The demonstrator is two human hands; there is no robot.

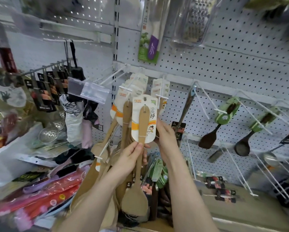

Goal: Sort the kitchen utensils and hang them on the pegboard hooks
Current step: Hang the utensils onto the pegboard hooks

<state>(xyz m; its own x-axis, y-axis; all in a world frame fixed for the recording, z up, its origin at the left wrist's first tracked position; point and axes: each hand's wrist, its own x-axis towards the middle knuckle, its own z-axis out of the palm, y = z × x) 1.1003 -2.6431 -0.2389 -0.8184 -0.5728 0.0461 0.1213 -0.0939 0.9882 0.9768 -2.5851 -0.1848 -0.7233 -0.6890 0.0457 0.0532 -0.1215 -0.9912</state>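
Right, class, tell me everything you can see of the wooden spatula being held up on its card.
The wooden spatula is pale brown, seemingly wood, with a slim handle widening into a flat blade. It is upright, blade down, tied to a white-and-orange backing card. The left hand pinches its handle below the card; the right hand meets the card's right edge, fingers hidden behind.

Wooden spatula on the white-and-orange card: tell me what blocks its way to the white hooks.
Nothing visible does. The wooden spatula, pinched by the left hand with the right hand behind its card, sits below white hooks whose tips are free; similar cards hang further back.
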